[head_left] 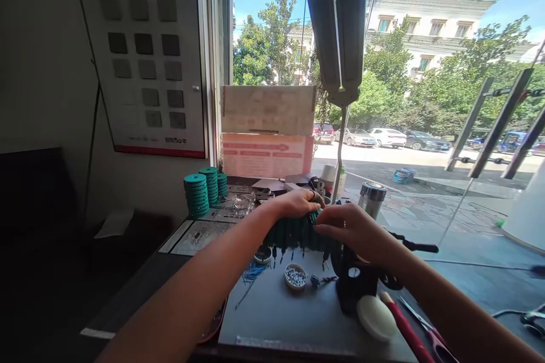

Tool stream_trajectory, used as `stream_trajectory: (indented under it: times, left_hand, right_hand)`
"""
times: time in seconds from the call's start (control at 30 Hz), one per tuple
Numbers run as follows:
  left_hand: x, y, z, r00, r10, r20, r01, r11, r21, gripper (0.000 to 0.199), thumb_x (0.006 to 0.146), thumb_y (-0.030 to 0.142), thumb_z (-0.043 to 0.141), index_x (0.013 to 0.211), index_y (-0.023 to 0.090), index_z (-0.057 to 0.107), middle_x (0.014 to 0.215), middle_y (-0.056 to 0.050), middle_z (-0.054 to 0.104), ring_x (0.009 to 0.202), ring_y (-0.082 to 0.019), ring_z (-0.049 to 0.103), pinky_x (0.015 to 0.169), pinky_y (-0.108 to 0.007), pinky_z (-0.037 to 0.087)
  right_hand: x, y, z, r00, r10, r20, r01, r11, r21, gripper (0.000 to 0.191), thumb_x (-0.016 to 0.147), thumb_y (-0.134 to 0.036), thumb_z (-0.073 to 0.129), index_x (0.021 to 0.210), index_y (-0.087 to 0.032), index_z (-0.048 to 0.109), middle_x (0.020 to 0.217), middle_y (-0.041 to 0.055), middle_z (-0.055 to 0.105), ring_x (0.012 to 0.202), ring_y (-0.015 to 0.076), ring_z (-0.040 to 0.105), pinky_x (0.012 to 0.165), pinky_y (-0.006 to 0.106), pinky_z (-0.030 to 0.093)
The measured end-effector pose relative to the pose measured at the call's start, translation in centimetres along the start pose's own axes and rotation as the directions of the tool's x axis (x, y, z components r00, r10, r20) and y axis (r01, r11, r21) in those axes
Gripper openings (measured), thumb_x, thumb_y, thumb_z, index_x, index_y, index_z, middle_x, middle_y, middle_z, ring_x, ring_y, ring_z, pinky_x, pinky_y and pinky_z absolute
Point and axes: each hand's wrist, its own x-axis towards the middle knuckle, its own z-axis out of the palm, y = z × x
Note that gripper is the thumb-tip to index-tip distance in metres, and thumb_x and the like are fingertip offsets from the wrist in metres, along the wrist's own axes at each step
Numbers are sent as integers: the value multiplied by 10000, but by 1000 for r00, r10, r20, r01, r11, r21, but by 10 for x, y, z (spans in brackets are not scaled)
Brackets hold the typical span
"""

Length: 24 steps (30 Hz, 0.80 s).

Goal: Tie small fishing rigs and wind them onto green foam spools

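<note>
My left hand [303, 202] reaches over a row of dark green ribbed pieces [289, 235], fingers bent down at its far right end. A small dark green piece [314, 216] shows under those fingers. Facing it from the right, my right hand [346, 222] has thumb and forefinger pinched close to that piece; whatever lies between the fingertips is too small to make out. Thin dark tips hang below the green row. A black machine stand [355, 283] sits beneath my right wrist. In front is a small round dish [295, 276] of pale beads.
Stacks of green discs [196, 195] stand at the back left. A metal canister [372, 198] is behind my right forearm. Nearer lie a white oval object [376, 317], a red-handled brush [404, 326], scissors [426, 326] and blue strands [254, 272]. A lamp arm [340, 153] rises behind.
</note>
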Motion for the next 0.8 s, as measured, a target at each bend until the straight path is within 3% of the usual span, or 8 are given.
stream_trajectory:
  times: [0.37,0.63,0.8]
  left_hand:
    - [6,-3,-5,996,-82,36,81,997,10,278,779,281,443,963,112,565,968,-40,605,856,-156,531,744,-237,403]
    - [4,1,-5,997,-68,48,67,998,17,300,777,262,448,1015,109,547,1020,-49,592,919,-165,516,804,-260,386]
    - [4,-1,-5,996,-78,41,77,997,16,289,766,291,448,954,108,570,937,-41,611,844,-171,538,729,-260,419]
  right_hand:
    - [9,6,-3,997,-5,78,9,999,-47,140,726,-238,527,652,-142,597,563,-38,474,539,103,414,506,219,333]
    - [4,0,-2,998,-18,66,23,997,-76,132,720,-210,515,631,-148,590,564,-38,482,537,97,420,515,210,339]
    - [7,-5,1,1000,12,7,-11,983,-186,88,678,-180,542,607,-158,589,549,-35,503,524,102,431,501,211,324]
